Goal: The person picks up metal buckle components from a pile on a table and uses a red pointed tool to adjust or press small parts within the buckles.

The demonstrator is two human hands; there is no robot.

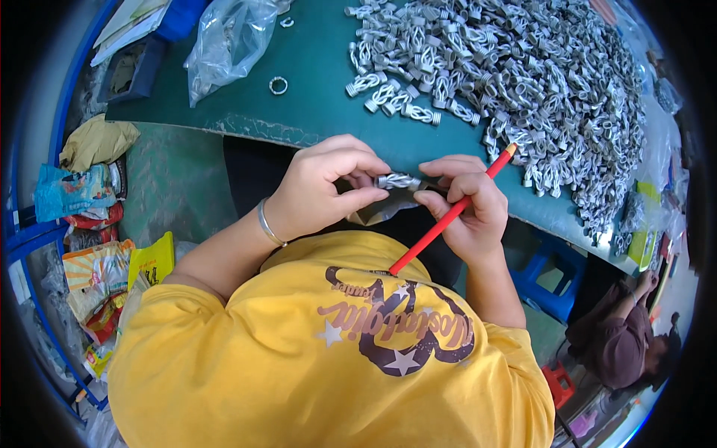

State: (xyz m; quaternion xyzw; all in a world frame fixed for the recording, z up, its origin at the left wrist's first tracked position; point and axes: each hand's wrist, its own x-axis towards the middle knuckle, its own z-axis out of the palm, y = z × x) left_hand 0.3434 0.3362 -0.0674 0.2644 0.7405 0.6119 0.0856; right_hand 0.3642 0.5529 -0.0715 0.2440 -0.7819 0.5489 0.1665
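Note:
Between my two hands, just off the near edge of the table, is a small grey metal fitting (398, 181) with twisted open strands in its middle. My left hand (317, 179) pinches one end of it between thumb and fingertips. My right hand (470, 205) is closed around a red pencil (441, 224), which slants across the palm with its tip up toward the table. The right thumb and fingertips are close to the fitting's other end; whether they touch it I cannot tell.
A big heap of similar grey fittings (515, 82) covers the right of the green table (314, 82). A metal ring (278, 85) and a clear plastic bag (231, 45) lie left. Snack packets (97, 276) are beside me. A blue stool (549, 276) and another person (616, 336) are at right.

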